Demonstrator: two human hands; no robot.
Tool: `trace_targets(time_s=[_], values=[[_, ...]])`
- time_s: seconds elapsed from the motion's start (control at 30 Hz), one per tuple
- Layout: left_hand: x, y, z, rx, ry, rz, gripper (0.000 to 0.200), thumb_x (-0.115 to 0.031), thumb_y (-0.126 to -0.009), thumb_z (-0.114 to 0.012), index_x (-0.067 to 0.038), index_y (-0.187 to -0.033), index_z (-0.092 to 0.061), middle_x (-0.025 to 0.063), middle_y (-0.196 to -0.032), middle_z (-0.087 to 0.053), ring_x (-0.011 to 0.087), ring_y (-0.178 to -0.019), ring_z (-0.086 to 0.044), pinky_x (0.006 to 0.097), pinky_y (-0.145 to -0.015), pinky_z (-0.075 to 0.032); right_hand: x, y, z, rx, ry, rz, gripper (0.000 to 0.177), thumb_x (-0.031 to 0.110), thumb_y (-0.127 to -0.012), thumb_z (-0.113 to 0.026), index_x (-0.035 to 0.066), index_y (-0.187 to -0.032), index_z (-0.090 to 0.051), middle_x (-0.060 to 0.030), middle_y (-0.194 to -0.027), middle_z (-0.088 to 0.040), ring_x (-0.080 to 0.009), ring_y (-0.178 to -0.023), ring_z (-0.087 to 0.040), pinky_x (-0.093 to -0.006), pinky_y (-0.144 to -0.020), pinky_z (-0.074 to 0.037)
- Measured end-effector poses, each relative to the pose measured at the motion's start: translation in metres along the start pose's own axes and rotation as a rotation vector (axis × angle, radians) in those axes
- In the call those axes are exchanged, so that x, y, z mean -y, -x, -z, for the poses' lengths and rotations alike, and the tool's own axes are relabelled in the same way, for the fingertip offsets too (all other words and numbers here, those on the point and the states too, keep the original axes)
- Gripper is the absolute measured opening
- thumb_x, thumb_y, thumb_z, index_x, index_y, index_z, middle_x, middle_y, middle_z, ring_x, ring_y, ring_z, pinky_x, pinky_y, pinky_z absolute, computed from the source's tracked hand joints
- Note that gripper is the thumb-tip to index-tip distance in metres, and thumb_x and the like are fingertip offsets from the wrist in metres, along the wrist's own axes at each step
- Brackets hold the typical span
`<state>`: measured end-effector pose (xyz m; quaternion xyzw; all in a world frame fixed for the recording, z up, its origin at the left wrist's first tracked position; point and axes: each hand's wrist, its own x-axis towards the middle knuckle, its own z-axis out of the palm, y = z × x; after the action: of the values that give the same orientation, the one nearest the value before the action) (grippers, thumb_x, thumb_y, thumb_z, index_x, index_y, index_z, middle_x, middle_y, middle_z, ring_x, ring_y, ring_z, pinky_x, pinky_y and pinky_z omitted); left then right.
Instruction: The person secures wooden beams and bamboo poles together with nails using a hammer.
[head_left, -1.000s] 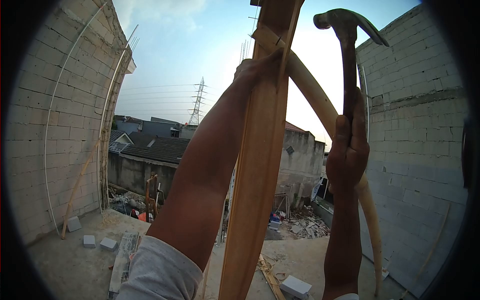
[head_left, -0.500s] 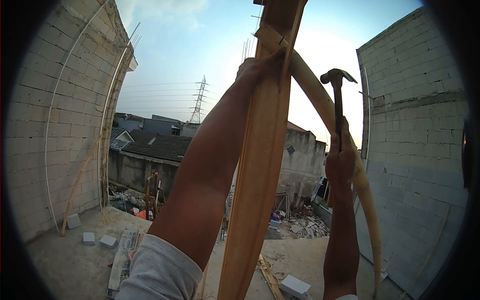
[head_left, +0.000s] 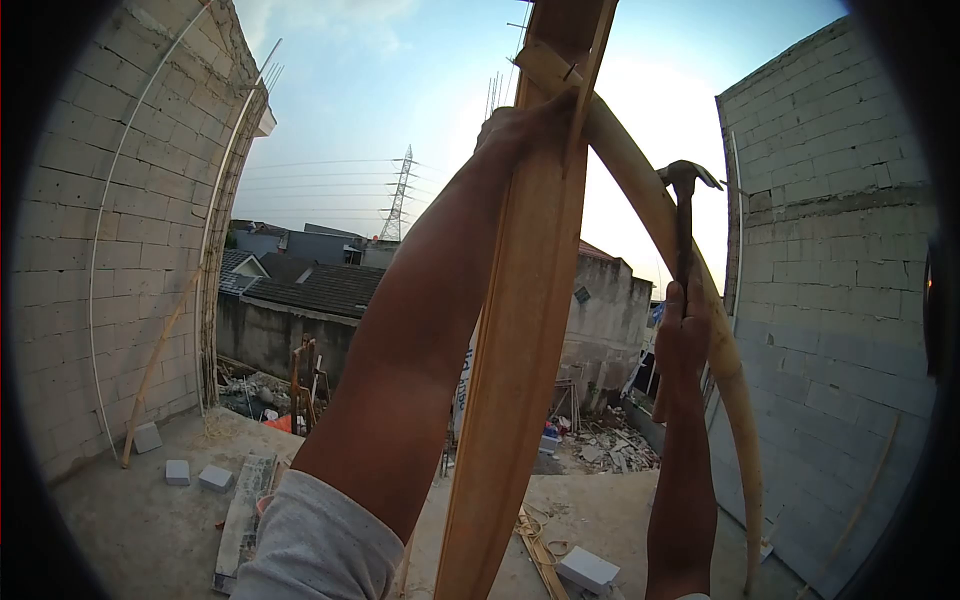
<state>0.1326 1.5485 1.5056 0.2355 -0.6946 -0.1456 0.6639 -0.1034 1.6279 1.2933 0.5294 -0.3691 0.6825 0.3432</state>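
Observation:
In the head view my left hand (head_left: pixel 530 122) is raised high and closed around the upper part of an upright wooden beam (head_left: pixel 525 300); its fingertips are partly hidden. A curved, pale pole (head_left: pixel 640 170), seemingly bamboo, slants down to the right from the beam's upper part. Near the pole's top end a nail (head_left: pixel 571 72) sticks out, just above my left hand. My right hand (head_left: pixel 683 330) grips the handle of a claw hammer (head_left: pixel 685 200), held head up in front of the pole, below and right of the nail.
Block walls rise at left (head_left: pixel 140 220) and right (head_left: pixel 840 260). On the concrete floor lie several light blocks (head_left: pixel 588 569), a plank (head_left: pixel 243 520) and wooden strips (head_left: pixel 541 555). Rubble (head_left: pixel 620 450) lies beyond the floor's edge, before a grey wall (head_left: pixel 600 330).
My right hand has lowered the hammer a little, and its head now sits lower and slightly to the right. My left hand keeps its hold on the beam.

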Motion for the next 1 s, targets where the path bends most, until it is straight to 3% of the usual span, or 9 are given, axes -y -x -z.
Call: trace_targets(time_s=[0.2, 0.43, 0.5, 0.63, 0.7, 0.73, 0.8, 0.93, 1.0], values=[[-0.001, 0.003, 0.001, 0.001, 0.009, -0.010, 0.121, -0.083, -0.059, -0.066, 0.015, -0.128, -0.049, 0.0227, -0.125, -0.058, 0.0295, -0.116, -0.058, 0.0363, -0.097, -0.046, -0.011, -0.005, 0.007, 0.083, -0.107, -0.156, 0.047, 0.020, -0.100, -0.045, -0.001, -0.142, -0.039, -0.0217, -0.135, -0.052, -0.0291, -0.125, -0.051, -0.0344, -0.103, -0.039], [-0.001, 0.006, -0.002, -0.060, -0.016, -0.045, 0.119, -0.086, -0.059, -0.061, 0.010, -0.128, -0.052, 0.0229, -0.126, -0.057, 0.0304, -0.118, -0.056, 0.0372, -0.099, -0.045, -0.020, -0.009, 0.018, 0.119, -0.155, -0.143, 0.048, 0.018, -0.100, -0.045, 0.000, -0.144, -0.038, -0.0193, -0.138, -0.051, -0.0266, -0.128, -0.049, -0.0335, -0.104, -0.038], [-0.004, 0.010, 0.000, -0.038, 0.018, -0.051, 0.119, -0.086, -0.059, -0.061, 0.010, -0.128, -0.052, 0.0229, -0.125, -0.057, 0.0304, -0.119, -0.056, 0.0371, -0.099, -0.045, -0.032, -0.011, 0.018, 0.050, -0.010, 0.016, 0.046, 0.013, -0.099, -0.048, 0.006, -0.145, -0.041, 0.0013, -0.086, -0.058, -0.0020, -0.058, -0.035, -0.0215, -0.049, -0.032], [-0.003, 0.013, 0.001, 0.013, 0.087, -0.065, 0.120, -0.087, -0.058, -0.062, 0.010, -0.128, -0.052, 0.0230, -0.125, -0.057, 0.0304, -0.118, -0.056, 0.0374, -0.098, -0.045, -0.015, -0.005, 0.023, 0.042, -0.014, 0.001, 0.046, 0.015, -0.100, -0.048, 0.006, -0.145, -0.041, -0.0058, -0.104, -0.064, -0.0060, -0.069, -0.049, -0.0229, -0.059, -0.041], [-0.006, 0.013, 0.001, -0.017, 0.043, -0.034, 0.120, -0.087, -0.057, -0.062, 0.010, -0.128, -0.052, 0.0230, -0.125, -0.057, 0.0302, -0.118, -0.056, 0.0374, -0.098, -0.045, -0.002, 0.001, 0.022, -0.043, -0.075, -0.004, 0.047, 0.017, -0.100, -0.048, 0.005, -0.145, -0.040, -0.0132, -0.124, -0.061, -0.0171, -0.099, -0.060, -0.0287, -0.083, -0.047], [-0.007, 0.013, 0.001, -0.045, -0.005, -0.004, 0.121, -0.087, -0.057, -0.062, 0.011, -0.127, -0.052, 0.0229, -0.125, -0.058, 0.0301, -0.118, -0.057, 0.0374, -0.098, -0.045, 0.001, 0.000, 0.020, -0.040, -0.077, 0.000, 0.047, 0.017, -0.100, -0.048, 0.005, -0.145, -0.040, -0.0132, -0.124, -0.061, -0.0171, -0.099, -0.060, -0.0287, -0.083, -0.047], [-0.006, 0.015, 0.003, -0.040, 0.023, -0.024, 0.120, -0.086, -0.057, -0.062, 0.011, -0.127, -0.053, 0.0227, -0.124, -0.058, 0.0300, -0.118, -0.057, 0.0372, -0.098, -0.045, 0.008, -0.002, 0.018, -0.108, -0.108, 0.177, 0.047, 0.019, -0.101, -0.046, 0.005, -0.145, -0.038, -0.0169, -0.137, -0.053, -0.0255, -0.125, -0.051, -0.0346, -0.103, -0.039], [-0.010, 0.025, 0.004, -0.001, 0.060, -0.050, 0.119, -0.086, -0.058, -0.062, 0.011, -0.127, -0.053, 0.0223, -0.123, -0.059, 0.0297, -0.117, -0.057, 0.0367, -0.098, -0.045, 0.038, -0.011, 0.024, -0.087, -0.106, 0.256, 0.047, 0.018, -0.102, -0.043, 0.004, -0.146, -0.036, -0.0168, -0.139, -0.051, -0.0274, -0.130, -0.048, -0.0365, -0.107, -0.036], [-0.007, 0.020, 0.003, 0.004, 0.059, -0.043, 0.119, -0.086, -0.059, -0.062, 0.011, -0.126, -0.053, 0.0224, -0.124, -0.059, 0.0296, -0.117, -0.057, 0.0364, -0.098, -0.045, 0.054, -0.018, 0.026, -0.116, -0.002, 0.406, 0.047, 0.013, -0.100, -0.043, 0.002, -0.145, -0.035, -0.0217, -0.132, -0.055, -0.0280, -0.115, -0.061, -0.0371, -0.091, -0.051]])
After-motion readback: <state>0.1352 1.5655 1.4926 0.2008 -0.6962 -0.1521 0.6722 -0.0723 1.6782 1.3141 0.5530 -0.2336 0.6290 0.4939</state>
